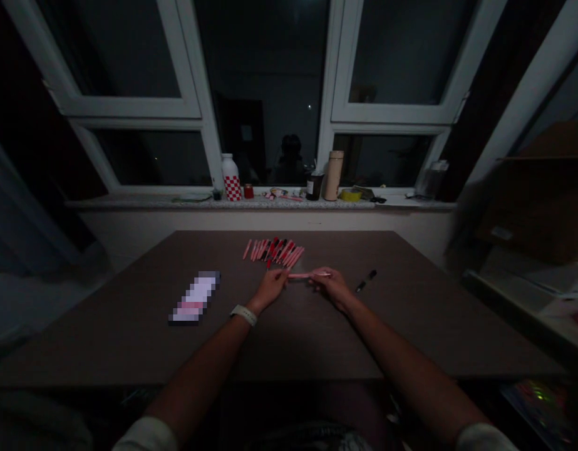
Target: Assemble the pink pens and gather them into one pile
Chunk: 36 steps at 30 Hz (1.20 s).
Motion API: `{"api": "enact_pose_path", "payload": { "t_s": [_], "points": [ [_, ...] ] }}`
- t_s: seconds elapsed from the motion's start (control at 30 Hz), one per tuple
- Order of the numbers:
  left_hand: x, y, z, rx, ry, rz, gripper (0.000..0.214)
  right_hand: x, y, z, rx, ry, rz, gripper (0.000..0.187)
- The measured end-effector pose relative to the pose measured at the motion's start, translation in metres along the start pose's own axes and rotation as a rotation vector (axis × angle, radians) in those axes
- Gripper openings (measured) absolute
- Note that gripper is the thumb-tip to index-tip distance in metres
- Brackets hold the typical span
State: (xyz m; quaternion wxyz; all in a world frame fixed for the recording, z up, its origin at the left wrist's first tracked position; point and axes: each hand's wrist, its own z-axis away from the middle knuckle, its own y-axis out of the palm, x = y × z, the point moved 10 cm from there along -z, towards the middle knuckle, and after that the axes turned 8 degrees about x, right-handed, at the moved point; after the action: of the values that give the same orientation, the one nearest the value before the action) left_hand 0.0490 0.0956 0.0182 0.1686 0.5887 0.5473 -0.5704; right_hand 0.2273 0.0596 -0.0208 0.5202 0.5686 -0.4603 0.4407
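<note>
Gripping a pink pen [307, 275] level between both hands; left hand [270, 289] closed on one end, right hand [330, 287] closed on the other. Pile of pink-and-red pens [274, 250] lies just beyond the hands.

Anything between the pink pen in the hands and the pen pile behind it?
Nothing visible: the pink pen is held just in front of the pen pile, with no object between them. The black pen lies off to the right, beyond the right hand, out of that line.
</note>
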Motion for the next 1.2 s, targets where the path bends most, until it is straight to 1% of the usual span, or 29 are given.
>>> {"api": "enact_pose_path", "payload": {
  "t_s": [0.1,0.2,0.3,0.4,0.5,0.6,0.7,0.87,0.93,1.07,1.2],
  "points": [
    [-0.002,-0.004,-0.001,-0.038,0.019,0.060,0.043,-0.001,0.008,0.000,0.085,-0.011,0.085,0.036],
    [-0.004,-0.001,-0.002,-0.017,0.027,0.120,0.043,0.000,0.019,0.001,0.149,-0.059,0.167,0.039],
    [-0.004,0.003,-0.001,0.022,0.037,0.154,0.041,0.010,0.030,0.004,0.184,-0.177,0.287,0.040],
    [-0.005,0.006,0.000,0.033,0.041,0.157,0.039,0.022,0.046,0.012,0.253,-0.322,0.493,0.038],
    [-0.005,0.004,0.001,0.009,0.037,0.124,0.040,0.022,0.055,0.018,0.298,-0.347,0.665,0.041],
    [-0.007,0.003,0.001,0.000,0.037,0.070,0.046,0.024,0.055,0.021,0.294,-0.368,0.727,0.039],
    [-0.009,0.006,0.001,0.027,0.037,0.033,0.050,0.026,0.053,0.023,0.277,-0.401,0.756,0.034],
    [-0.010,0.011,0.001,0.085,0.037,0.061,0.038,0.027,0.052,0.022,0.266,-0.423,0.780,0.034],
    [-0.010,0.012,0.001,0.094,0.039,0.075,0.038,0.027,0.050,0.021,0.241,-0.423,0.763,0.034],
    [-0.009,0.005,0.000,0.051,0.034,0.038,0.040,0.024,0.042,0.016,0.184,-0.402,0.776,0.032],
    [-0.005,-0.004,0.000,-0.024,0.014,0.000,0.047,0.022,0.041,0.014,0.179,-0.415,0.790,0.028]
  ]
}}
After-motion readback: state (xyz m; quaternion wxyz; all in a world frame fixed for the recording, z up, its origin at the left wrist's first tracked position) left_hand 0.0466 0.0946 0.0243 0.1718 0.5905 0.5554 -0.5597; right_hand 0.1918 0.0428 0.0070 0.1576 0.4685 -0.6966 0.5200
